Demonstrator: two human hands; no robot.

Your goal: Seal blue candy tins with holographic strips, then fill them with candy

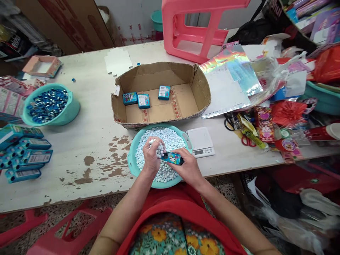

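Observation:
A turquoise basin (132, 161) full of small white pellet-shaped candies (170, 138) stands at the table's front edge. Over it my left hand (152, 156) is closed around a handful of the white candies, which show at its thumb side. My right hand (190, 165) grips a small blue box (174, 158) lying on its side, its dark opening towards my left hand. The candies in my left hand are right at that opening; whether any pass inside is hidden. Behind the basin, a cut-down cardboard box (159, 109) holds three small blue boxes (143, 101).
A white digital scale (200, 140) sits right of the basin. At left are a bowl of blue caps (47, 106) and stacked blue boxes (32, 152). Holographic sheets (233, 78), scissors (248, 141) and packets crowd the right. A pink stool (183, 39) lies at the back.

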